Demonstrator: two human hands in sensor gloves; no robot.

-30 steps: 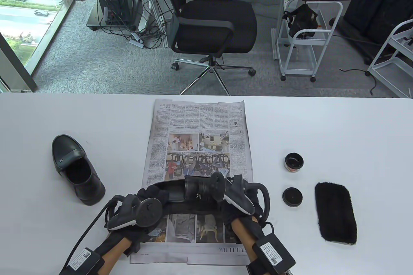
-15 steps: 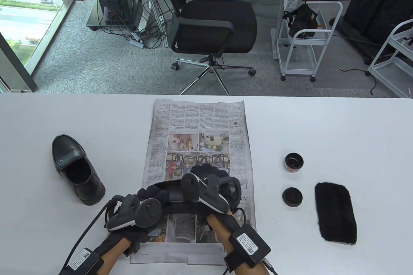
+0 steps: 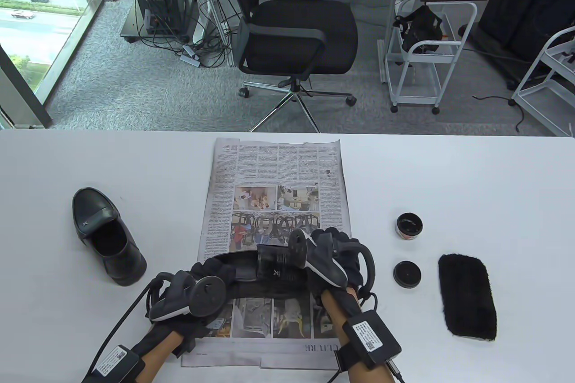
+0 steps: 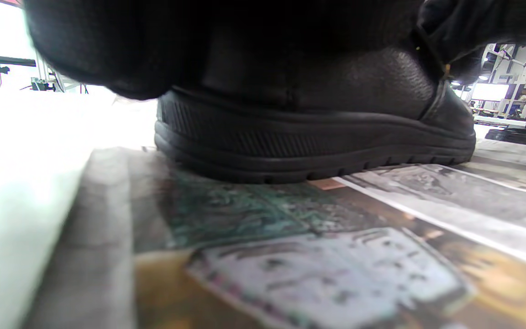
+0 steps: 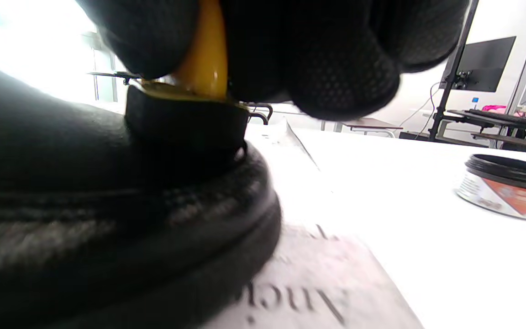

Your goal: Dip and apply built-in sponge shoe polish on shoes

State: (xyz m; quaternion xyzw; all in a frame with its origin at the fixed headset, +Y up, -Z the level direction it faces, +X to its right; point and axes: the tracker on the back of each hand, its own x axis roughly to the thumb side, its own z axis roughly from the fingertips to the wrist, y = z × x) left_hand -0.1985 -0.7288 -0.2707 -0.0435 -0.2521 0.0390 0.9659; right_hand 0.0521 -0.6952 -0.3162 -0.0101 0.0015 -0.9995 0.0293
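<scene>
Near the front edge of the white tabletop [image 3: 449,167], a black leather shoe [image 3: 251,268] lies across the spread newspaper [image 3: 274,167], which I take to be there to catch polish. The left hand [image 3: 188,297] grips its heel end, apparently to steady it. The right hand [image 3: 334,259] pinches a yellow-handled black sponge applicator [image 5: 187,123], pressing it onto the toe. Toward the right edge, the open round polish tin [image 3: 409,225] holds dark polish; its black lid [image 3: 407,274] lies nearby.

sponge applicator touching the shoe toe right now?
Touching. Right wrist view: the black sponge held by the right hand presses flat onto the shoe, no gap visible.
</scene>
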